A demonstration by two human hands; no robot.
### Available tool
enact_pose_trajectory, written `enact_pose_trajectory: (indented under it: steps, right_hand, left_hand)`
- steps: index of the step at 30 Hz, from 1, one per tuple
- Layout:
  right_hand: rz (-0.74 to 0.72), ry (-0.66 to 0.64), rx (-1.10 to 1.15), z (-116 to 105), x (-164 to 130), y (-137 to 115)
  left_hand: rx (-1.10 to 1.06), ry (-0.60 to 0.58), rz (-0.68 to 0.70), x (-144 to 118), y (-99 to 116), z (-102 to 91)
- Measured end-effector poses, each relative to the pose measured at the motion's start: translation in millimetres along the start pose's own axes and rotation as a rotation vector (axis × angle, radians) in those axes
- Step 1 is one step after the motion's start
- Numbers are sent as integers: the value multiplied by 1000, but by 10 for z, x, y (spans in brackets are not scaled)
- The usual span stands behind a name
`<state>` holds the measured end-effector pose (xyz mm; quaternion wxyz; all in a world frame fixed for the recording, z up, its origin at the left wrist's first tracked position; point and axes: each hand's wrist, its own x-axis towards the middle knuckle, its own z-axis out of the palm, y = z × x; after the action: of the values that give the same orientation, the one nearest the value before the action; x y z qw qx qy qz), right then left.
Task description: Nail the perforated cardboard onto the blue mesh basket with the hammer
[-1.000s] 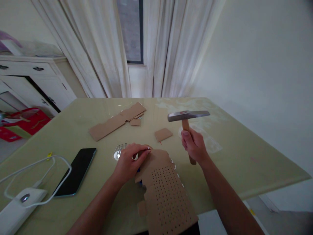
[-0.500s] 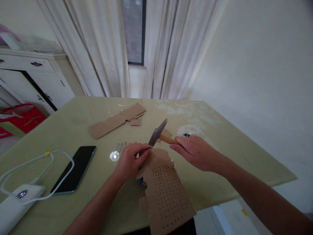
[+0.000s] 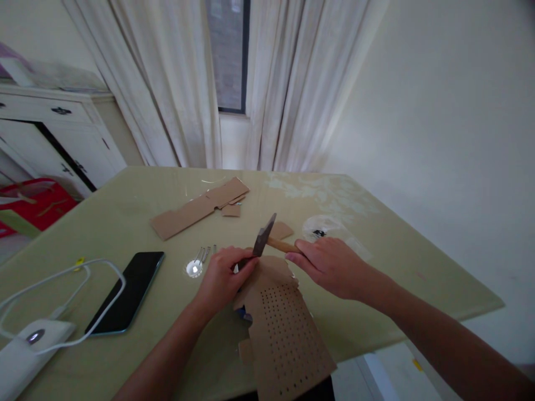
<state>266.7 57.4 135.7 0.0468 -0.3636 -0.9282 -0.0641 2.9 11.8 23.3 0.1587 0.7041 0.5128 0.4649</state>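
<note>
Head view is showing a hammer (image 3: 264,240) near the middle of a pale green table (image 3: 125,223), its metal head tipped down at the far edge of a perforated cardboard sheet (image 3: 284,334). That sheet is lying at 6 o'clock and hanging over the near table edge.

The right hand (image 3: 330,266) is wrapping closed around the wooden handle, coming in from 3 o'clock. The left hand (image 3: 223,278) is pinching its fingers together at the sheet's far edge, right under the hammer head; what it is pinching is too small to tell.

Just at 9 o'clock of the left hand, a few nails (image 3: 204,253) are lying beside a small round shiny piece (image 3: 194,268). Farther toward 9 o'clock a dark phone (image 3: 127,291) is lying face up, with a white cable (image 3: 75,270) looping to a white device (image 3: 25,351) at 8 o'clock. A long cardboard strip (image 3: 196,209) is lying at 11 o'clock, and a small cardboard scrap (image 3: 281,229) is sitting behind the hammer.

Beyond the table, white curtains (image 3: 167,83) are hanging on both sides of a dark window (image 3: 228,53) at 12 o'clock. A white cabinet (image 3: 54,128) is standing at 10 o'clock with a red bag (image 3: 29,203) below it. A plain wall (image 3: 438,111) is filling the right side. No writing is readable.
</note>
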Motion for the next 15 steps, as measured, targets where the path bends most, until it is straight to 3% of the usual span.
enact_pose_trajectory:
  steps: [4,10,15]
  right_hand:
    - [23,48,28,-12,11,11]
    - [26,-32,-25,33,24,-6]
    - [51,11,-9,37,23,-7]
  left_hand:
    - [-22,21,-5,-14,-4,6]
    - [-62,17,-2,-6,9,17]
    - [-113,2,-53,5,45,6]
